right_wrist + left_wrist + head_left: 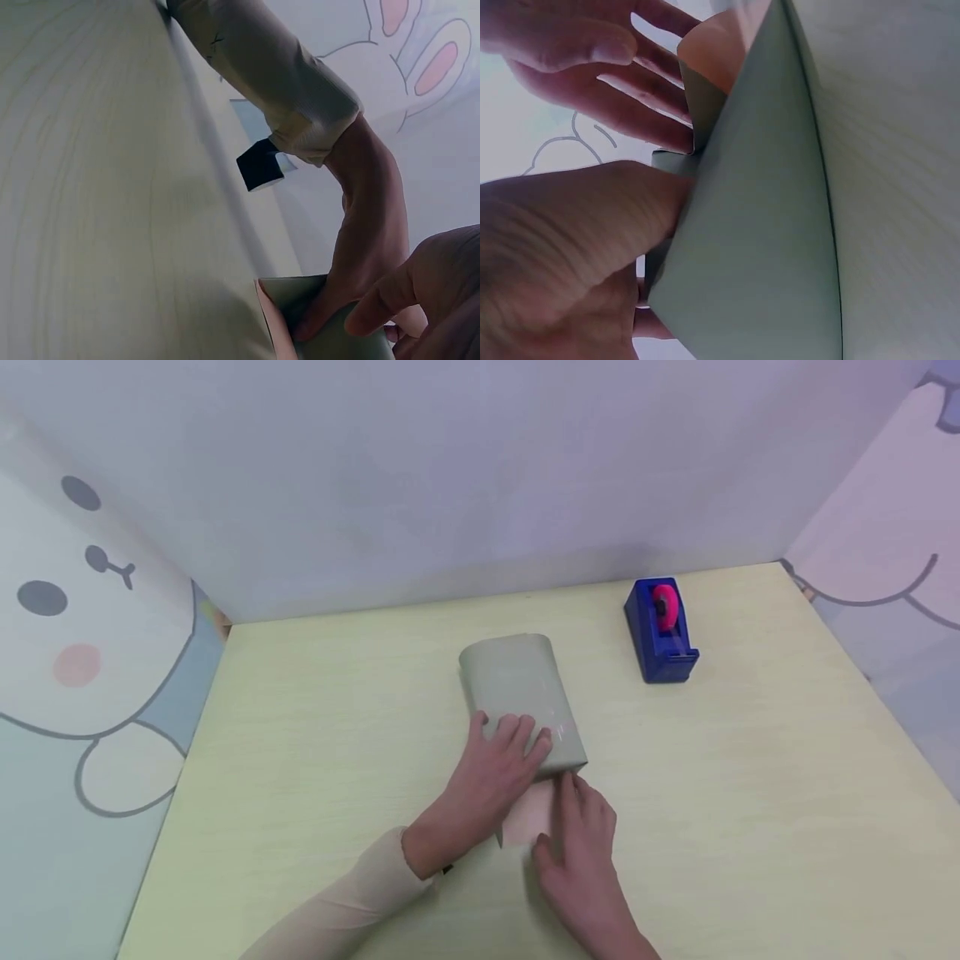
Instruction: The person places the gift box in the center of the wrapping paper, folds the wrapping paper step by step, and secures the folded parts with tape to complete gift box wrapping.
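A package in grey-green wrapping paper (513,677) lies mid-table, its near end unfolded into a flap with a pale pink inner side (528,817). My left hand (491,777) holds the package near that end, bent fingers spread across the top. In the left wrist view its thumb (630,202) lies against the folded paper at the end. To its right, my right hand (585,843) touches the flap's right edge with extended fingertips, its thumb apart from them. The right wrist view shows the left thumb inside the fold beside the pink edge (276,330).
A blue tape dispenser (656,647) with a pink core stands at the back right of the pale wooden table (337,710). Behind the table rises a plain light wall (450,485). Panels with cartoon animals flank both sides.
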The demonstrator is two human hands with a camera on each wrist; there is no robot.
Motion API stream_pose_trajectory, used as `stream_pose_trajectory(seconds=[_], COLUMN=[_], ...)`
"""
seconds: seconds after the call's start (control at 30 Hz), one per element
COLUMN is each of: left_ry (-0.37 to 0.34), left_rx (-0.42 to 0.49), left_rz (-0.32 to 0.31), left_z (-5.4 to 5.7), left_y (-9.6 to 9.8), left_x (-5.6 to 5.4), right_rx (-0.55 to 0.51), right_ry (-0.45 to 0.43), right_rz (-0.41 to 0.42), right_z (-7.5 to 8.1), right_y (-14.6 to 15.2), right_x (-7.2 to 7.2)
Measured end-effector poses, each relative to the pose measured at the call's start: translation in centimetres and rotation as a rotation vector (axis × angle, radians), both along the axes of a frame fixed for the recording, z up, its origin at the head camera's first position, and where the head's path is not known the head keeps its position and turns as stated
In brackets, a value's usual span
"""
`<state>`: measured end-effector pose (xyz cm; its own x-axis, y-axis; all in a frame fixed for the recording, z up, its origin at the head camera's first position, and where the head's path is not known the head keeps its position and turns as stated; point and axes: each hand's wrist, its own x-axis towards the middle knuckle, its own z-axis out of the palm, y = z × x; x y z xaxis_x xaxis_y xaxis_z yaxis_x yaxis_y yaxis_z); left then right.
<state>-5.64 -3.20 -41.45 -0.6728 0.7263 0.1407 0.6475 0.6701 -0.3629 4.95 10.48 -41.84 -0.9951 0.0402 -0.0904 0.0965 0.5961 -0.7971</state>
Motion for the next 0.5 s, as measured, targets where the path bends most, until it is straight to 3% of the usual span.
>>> stream_pose_trajectory(seconds=[0.23, 0.4, 0.5], left_ry=[-0.009, -0.069, -0.068], left_rx=[-0.007, 0.019, 0.051], left_rz=[-0.004, -0.01, -0.018], left_z=[0.37, 0.76, 0.82], left_y=[0.06, -0.01, -0.08], left_x=[-0.04, -0.26, -0.43], right_rx=[-0.126, -0.106, -0.082], right_ry=[-0.068, -0.029, 0.0], right_rz=[-0.016, -0.01, -0.013], right_z=[0.12, -0.04, -0.17], right_y=[0.08, -0.27, -0.29], right_x=[0.2, 0.27, 0.32])
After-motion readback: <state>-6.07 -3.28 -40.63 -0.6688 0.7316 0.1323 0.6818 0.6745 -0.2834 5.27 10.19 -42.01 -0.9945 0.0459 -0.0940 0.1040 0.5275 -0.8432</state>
